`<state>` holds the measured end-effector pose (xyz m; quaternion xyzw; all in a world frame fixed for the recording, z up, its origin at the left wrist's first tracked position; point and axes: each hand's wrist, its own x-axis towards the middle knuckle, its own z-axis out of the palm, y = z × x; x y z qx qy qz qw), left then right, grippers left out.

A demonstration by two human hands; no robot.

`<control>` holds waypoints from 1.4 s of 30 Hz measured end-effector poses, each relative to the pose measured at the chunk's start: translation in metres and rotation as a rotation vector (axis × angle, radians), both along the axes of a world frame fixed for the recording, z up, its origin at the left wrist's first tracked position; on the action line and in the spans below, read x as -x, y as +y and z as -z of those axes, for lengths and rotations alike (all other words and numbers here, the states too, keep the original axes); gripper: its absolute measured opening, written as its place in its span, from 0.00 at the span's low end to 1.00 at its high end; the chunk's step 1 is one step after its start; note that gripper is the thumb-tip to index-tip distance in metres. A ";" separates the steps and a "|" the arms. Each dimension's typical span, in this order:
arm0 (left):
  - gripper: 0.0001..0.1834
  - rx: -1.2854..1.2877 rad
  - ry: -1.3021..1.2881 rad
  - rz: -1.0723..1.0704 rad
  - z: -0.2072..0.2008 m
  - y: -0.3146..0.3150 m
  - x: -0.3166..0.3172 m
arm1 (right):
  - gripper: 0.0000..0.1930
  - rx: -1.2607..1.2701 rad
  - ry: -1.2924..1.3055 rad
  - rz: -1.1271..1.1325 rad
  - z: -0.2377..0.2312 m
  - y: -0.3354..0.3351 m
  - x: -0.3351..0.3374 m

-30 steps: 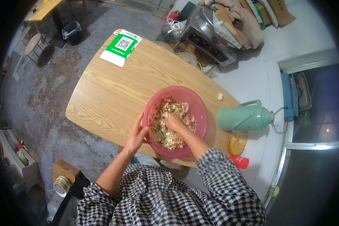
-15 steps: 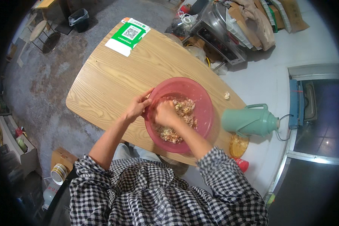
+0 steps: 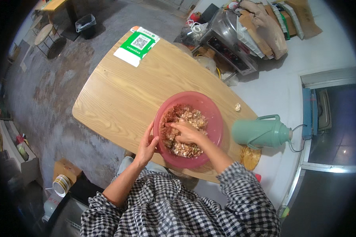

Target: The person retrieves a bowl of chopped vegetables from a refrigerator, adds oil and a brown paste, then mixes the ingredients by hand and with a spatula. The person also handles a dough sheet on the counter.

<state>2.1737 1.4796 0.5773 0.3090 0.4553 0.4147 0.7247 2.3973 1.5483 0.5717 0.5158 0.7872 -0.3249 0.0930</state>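
Since 0.5 s before, our right hand had sunk back into the mince, fingers closed on it; left hand lay open, bracing the pink bowl at frame centre.

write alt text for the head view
Seen from above, a person's right hand works a minced filling in a round pink plastic bowl while the left hand steadies its rim, on a light wooden table beside a green thermos jug.

Checked shirt (black-white), sleeves rolled up.
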 end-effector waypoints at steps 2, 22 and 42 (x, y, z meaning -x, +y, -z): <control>0.32 -0.009 -0.111 -0.040 0.012 -0.011 -0.003 | 0.18 -0.240 0.045 0.007 -0.024 -0.004 -0.022; 0.30 -0.155 0.079 0.511 0.014 0.129 0.017 | 0.08 -0.110 -0.384 -0.222 0.019 -0.015 -0.017; 0.27 -0.093 -0.057 0.165 0.026 0.080 0.006 | 0.20 -0.052 -0.131 0.064 0.005 0.036 0.045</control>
